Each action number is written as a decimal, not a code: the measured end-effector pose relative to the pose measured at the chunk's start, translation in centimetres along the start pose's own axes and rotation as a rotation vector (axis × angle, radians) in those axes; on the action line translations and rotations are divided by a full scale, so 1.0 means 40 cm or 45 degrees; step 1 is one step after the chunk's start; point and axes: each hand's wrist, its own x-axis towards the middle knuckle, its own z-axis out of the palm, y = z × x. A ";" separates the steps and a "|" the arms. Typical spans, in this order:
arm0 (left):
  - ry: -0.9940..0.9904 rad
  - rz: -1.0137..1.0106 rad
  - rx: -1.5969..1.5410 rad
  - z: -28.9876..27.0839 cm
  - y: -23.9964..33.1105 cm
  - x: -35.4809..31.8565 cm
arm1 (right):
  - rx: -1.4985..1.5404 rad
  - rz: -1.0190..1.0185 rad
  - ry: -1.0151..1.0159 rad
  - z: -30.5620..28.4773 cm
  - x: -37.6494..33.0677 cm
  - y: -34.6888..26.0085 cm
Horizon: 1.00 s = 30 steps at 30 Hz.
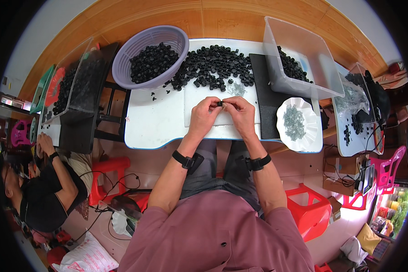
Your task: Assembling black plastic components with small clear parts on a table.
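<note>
Over a white sheet (199, 102) on the table, my left hand (204, 117) and my right hand (241, 119) meet fingertip to fingertip. Pinched between them is a small round black cap-like part (220, 104); the fingers cover some of it. Just beyond my hands lies a large heap of similar black parts (213, 63). Small clear pieces (237, 89) are scattered on the sheet past my right hand. More clear pieces (294, 121) fill a white scalloped dish (283, 136) to the right.
At the back left stands a purple basket (120, 68) of black parts. A clear plastic bin (303, 86) with black parts stands back right, partly over a dark board (263, 104). Another person (45, 190) works at the far left. Red stools (308, 211) stand behind the table.
</note>
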 end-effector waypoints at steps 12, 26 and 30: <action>-0.052 -0.007 0.040 -0.005 -0.009 0.002 | -0.262 -0.250 0.025 0.006 -0.004 -0.020; -0.038 -0.183 -0.109 -0.013 -0.014 0.008 | -0.491 -0.531 -0.085 0.011 -0.016 -0.026; -0.064 -0.269 -0.162 -0.018 -0.010 0.013 | -0.512 -0.573 -0.105 0.012 -0.017 -0.022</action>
